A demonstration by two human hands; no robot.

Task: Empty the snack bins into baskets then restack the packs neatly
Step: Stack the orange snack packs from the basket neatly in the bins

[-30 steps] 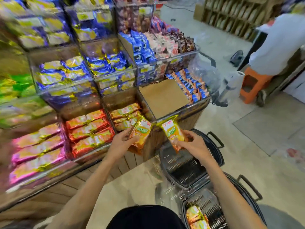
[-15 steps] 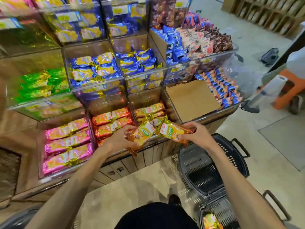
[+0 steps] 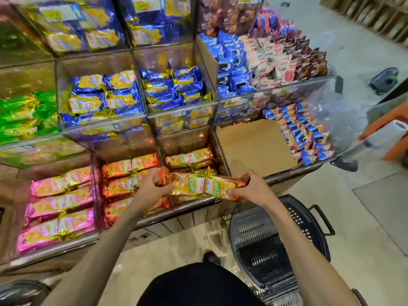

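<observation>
Two yellow-orange snack packs (image 3: 196, 187) are held end to end up-left of the black basket (image 3: 276, 241), one gripped by the left hand (image 3: 152, 188), one by the right hand (image 3: 251, 191).

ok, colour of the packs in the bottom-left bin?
Pink packs, shiny foil with yellow-orange print and gold ends; head view shows it best.

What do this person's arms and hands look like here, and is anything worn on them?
The left hand and right hand are ungloved, with no rings visible. The left forearm and right forearm are uncovered as far as the frame shows: no sleeve, watch or band in view.
</observation>
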